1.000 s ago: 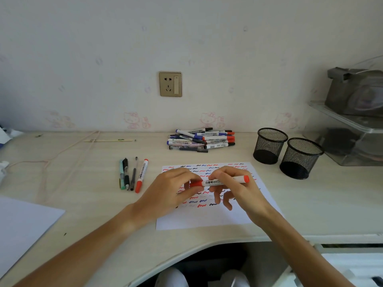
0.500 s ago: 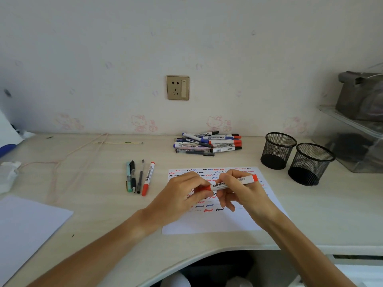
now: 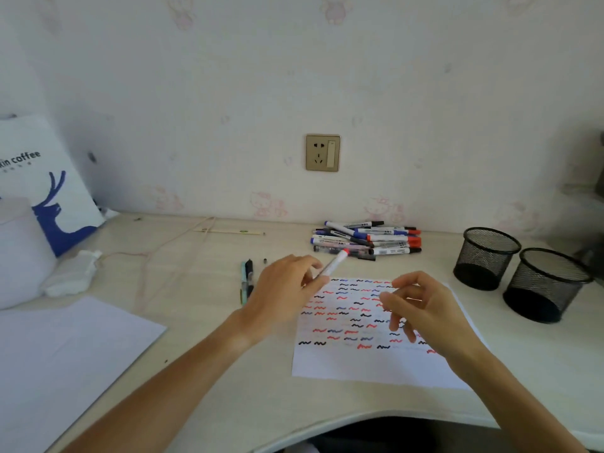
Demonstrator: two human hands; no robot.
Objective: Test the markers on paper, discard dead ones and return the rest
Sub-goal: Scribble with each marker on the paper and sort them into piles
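Desk (image 3: 202, 380): marker pile (image 3: 367, 239), mesh cups (image 3: 519, 273).

Pale desk (image 3: 202, 380), cartoon-print wallpaper (image 3: 228, 93), gold wall socket (image 3: 322, 153)

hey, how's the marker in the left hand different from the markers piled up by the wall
The red-ended marker is gripped in the left hand, tilted up off the desk; the pile of markers lies flat on the desk, untouched. The held marker is alone, while the pile holds many crossed over each other. Its one visible end is red; the pile mixes red, blue and black ends. Both have white barrels.
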